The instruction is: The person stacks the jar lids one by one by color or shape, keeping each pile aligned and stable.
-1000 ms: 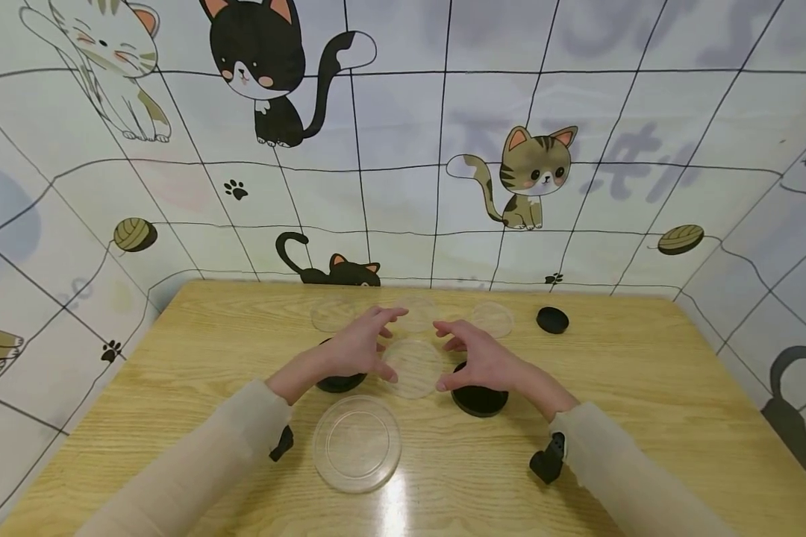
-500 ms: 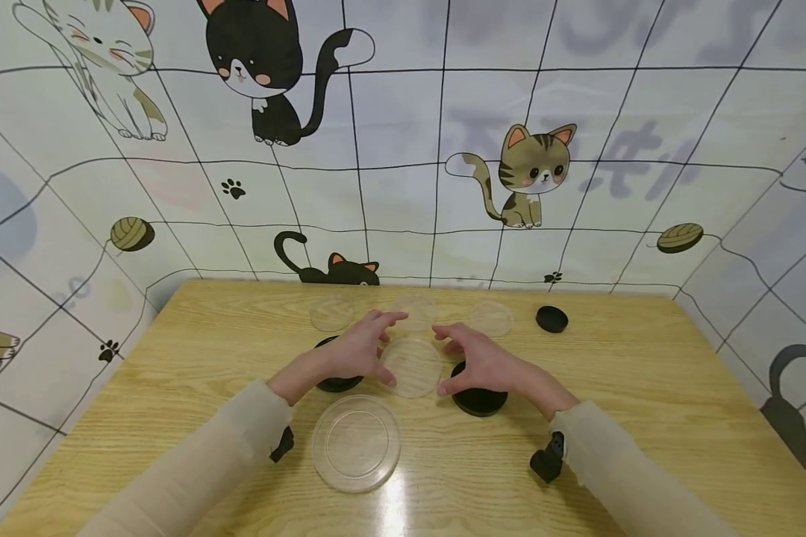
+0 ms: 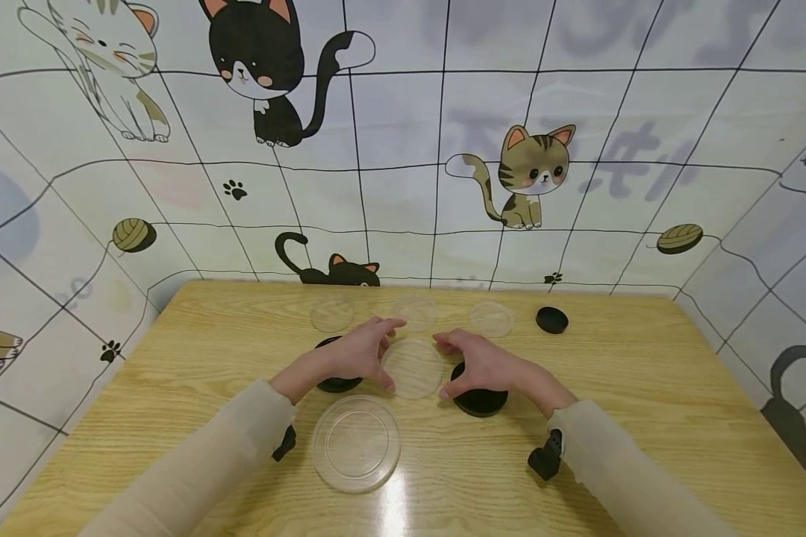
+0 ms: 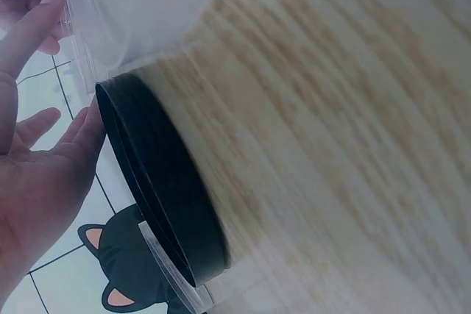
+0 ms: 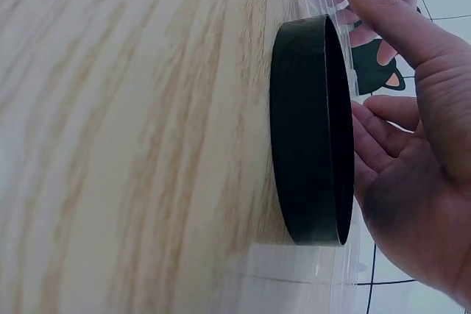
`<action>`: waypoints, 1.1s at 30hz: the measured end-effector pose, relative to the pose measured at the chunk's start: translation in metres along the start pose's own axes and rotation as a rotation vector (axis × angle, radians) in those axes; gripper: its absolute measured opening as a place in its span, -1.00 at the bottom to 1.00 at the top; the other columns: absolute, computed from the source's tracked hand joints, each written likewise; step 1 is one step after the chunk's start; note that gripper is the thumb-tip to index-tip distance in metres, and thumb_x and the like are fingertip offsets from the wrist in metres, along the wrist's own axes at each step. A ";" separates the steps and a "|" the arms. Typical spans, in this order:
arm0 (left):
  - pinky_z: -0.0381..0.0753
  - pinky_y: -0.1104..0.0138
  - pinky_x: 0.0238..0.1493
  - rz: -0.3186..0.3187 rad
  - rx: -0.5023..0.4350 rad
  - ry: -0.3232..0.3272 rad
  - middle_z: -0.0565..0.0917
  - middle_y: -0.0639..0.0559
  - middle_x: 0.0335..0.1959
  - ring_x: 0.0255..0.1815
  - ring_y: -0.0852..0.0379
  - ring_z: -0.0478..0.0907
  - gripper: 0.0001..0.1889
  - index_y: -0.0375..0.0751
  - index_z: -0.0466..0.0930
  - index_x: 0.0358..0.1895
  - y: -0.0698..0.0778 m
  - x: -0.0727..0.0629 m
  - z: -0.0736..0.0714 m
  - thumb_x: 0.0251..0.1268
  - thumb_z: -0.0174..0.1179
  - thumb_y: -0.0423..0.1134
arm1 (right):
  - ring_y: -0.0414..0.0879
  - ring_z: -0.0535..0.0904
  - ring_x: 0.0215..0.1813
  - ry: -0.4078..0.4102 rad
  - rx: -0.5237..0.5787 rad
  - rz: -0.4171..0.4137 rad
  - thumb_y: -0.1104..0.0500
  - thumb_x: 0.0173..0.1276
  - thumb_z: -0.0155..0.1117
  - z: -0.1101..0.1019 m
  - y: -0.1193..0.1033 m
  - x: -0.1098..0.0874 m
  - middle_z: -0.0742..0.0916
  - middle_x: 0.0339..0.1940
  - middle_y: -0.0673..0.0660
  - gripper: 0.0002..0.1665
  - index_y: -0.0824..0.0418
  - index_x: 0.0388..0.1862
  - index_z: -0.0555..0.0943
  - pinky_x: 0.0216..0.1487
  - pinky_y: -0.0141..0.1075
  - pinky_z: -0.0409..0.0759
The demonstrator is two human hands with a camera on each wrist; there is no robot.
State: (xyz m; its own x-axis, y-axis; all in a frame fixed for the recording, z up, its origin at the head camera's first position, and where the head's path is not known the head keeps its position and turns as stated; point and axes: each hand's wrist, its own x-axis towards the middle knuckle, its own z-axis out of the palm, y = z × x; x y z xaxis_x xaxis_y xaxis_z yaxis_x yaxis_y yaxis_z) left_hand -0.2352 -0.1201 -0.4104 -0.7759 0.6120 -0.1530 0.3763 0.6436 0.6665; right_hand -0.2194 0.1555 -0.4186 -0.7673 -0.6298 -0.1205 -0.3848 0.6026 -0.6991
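Observation:
A clear round plastic lid (image 3: 413,369) lies flat at the middle of the table, between both hands. My left hand (image 3: 363,349) is at its left edge, fingers bent loosely; my right hand (image 3: 485,364) mirrors it on the right. Whether the fingertips touch the rim I cannot tell. Beneath the left hand sits a shallow round black lid (image 3: 339,385), partly covered by it. Another black lid (image 3: 480,403) lies under the right hand, its hollow side up in the right wrist view. Neither hand visibly grips anything.
Nearer the front lies a larger clear lid (image 3: 357,444). Along the back stand a clear lid (image 3: 332,313), a second clear lid (image 3: 415,312), a third clear lid (image 3: 492,319) and a small black lid (image 3: 552,320). A cat-print cloth (image 3: 403,186) hangs behind the wooden table (image 3: 631,418).
The fingers of both hands have dropped slightly toward the middle clear lid. The lids stay where they were.

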 end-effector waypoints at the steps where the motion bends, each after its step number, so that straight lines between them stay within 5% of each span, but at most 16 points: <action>1: 0.55 0.15 0.13 0.001 0.006 -0.004 0.43 -0.13 0.25 0.15 -0.02 0.51 0.17 -0.21 0.13 0.61 0.000 0.000 0.000 -0.12 0.69 -0.24 | 0.20 0.46 0.38 0.000 -0.004 0.001 -0.02 0.12 0.67 0.000 0.000 0.000 0.54 0.39 0.30 0.15 0.41 0.54 0.28 0.37 0.08 0.41; 18: 0.50 0.19 0.20 0.034 0.064 -0.026 0.52 -0.05 0.12 0.12 0.04 0.49 0.12 -0.34 0.19 0.56 -0.001 0.000 -0.003 -0.13 0.68 -0.32 | 0.11 0.51 0.24 0.030 -0.053 0.011 0.05 0.12 0.65 0.006 -0.002 0.006 0.60 0.22 0.20 0.07 0.40 0.51 0.35 0.28 0.02 0.47; 33: 0.54 0.25 0.18 0.029 -0.079 -0.005 0.53 -0.13 0.18 0.12 0.02 0.50 -0.05 -0.42 0.33 0.46 -0.005 -0.001 0.000 -0.06 0.64 -0.38 | 0.05 0.50 0.16 0.053 0.010 0.023 0.08 0.13 0.65 0.005 0.003 0.008 0.59 0.14 0.13 -0.05 0.32 0.45 0.44 0.20 -0.05 0.49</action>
State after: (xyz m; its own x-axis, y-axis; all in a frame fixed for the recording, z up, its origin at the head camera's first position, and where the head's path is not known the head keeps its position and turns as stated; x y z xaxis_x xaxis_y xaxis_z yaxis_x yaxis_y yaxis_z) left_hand -0.2368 -0.1242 -0.4136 -0.7626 0.6324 -0.1360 0.3574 0.5871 0.7263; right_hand -0.2244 0.1496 -0.4252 -0.8022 -0.5887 -0.0990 -0.3618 0.6113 -0.7039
